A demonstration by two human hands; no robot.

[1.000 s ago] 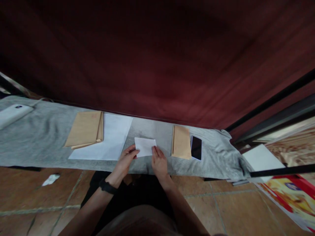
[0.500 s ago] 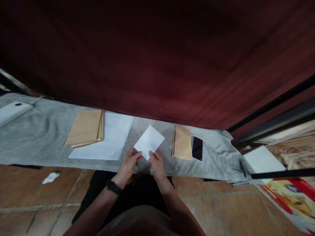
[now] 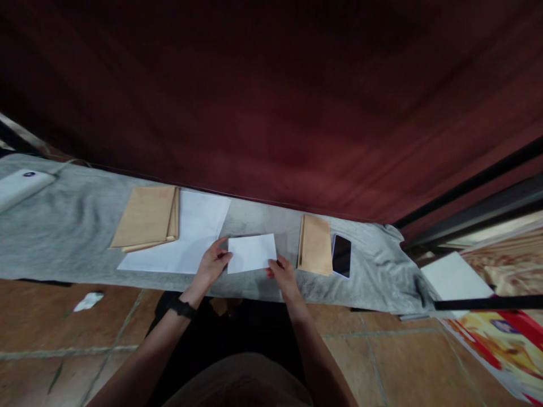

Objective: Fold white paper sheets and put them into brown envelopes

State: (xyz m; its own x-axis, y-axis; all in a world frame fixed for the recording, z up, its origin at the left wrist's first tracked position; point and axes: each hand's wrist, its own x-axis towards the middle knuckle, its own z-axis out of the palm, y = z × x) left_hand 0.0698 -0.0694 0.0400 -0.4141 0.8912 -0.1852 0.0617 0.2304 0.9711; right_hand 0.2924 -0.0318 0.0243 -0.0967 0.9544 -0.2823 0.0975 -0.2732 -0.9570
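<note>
A small white sheet of paper (image 3: 251, 253) lies level between my two hands, just above the grey cloth. My left hand (image 3: 211, 263) has its thumb over the paper's left edge, with the index finger reaching toward the upper left corner. Under the lower right corner, my right hand (image 3: 283, 276) pinches the paper between thumb and curled fingers. Left of my hands lie larger white sheets (image 3: 195, 226), partly covered by a stack of brown envelopes (image 3: 146, 215). More brown envelopes (image 3: 316, 246) lie to the right of my right hand.
Beside the right envelopes rests a phone (image 3: 341, 256) with a dark screen. A white device (image 3: 25, 186) with a cable sits at the far left of the cloth-covered surface (image 3: 80, 215). A dark red curtain (image 3: 271, 124) hangs behind. Crumpled paper (image 3: 88, 301) lies on the tiled floor.
The white paper has turned from a slanted diamond position to lie nearly straight across. My hands have moved apart, the left to its left edge and the right to its lower right corner.
</note>
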